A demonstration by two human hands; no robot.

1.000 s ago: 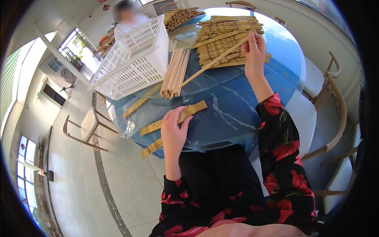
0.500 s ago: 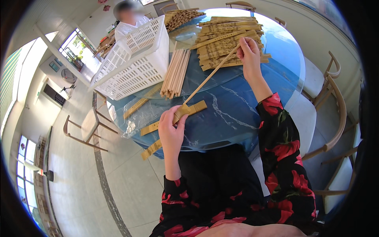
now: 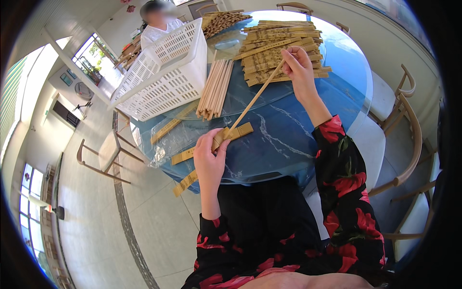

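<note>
My left hand (image 3: 209,155) pinches a gold printed paper chopstick sleeve (image 3: 184,183); the sleeve's lower end juts past the table edge. Slanting down from my right hand (image 3: 299,67), wooden chopsticks (image 3: 257,98) run with their lower end in the mouth of that sleeve. My right fingers grip the upper end; whether it is one stick or a pair I cannot tell. Beneath my left hand another flat gold sleeve (image 3: 244,129) lies on the table. Ahead are a bunch of loose pale chopsticks (image 3: 215,90) and a large stack of gold sleeves (image 3: 279,53).
A white slatted plastic basket (image 3: 185,79) stands at the left of the round blue marbled table (image 3: 284,125). Behind it is a pile of wrapped-looking sticks (image 3: 224,25). Another person (image 3: 161,31) sits beyond. Wooden chairs (image 3: 404,144) flank the table.
My right hand has come slightly down and to the left, sliding the chopsticks farther into the sleeve. My left hand stays nearly in place.
</note>
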